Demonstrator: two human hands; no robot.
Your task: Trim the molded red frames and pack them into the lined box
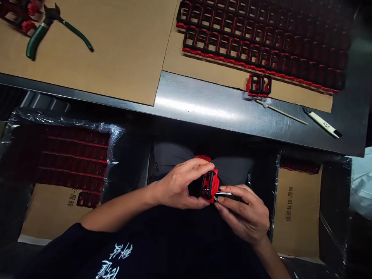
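Past our shirt (180, 242), left hand (180, 183) pinches the frame (214, 186) near-end to far-end; right hand (247, 211), a rod (226, 193) beside it.

The red-and-black held part (214, 185) looks like smooth plastic, its black side faintly glossy; the thin rod (225, 193) against it shines like metal, though it is too small to be sure. The worktable (197, 104) is scuffed, gleaming metal, the brown sheet (122, 46) matt cardboard. The pliers (52, 14) have glossy green plastic-looking grips, the stick (287, 112) is pale wood, the film (114, 133) crinkled shiny plastic, and the shirt (174, 240) matt cloth.
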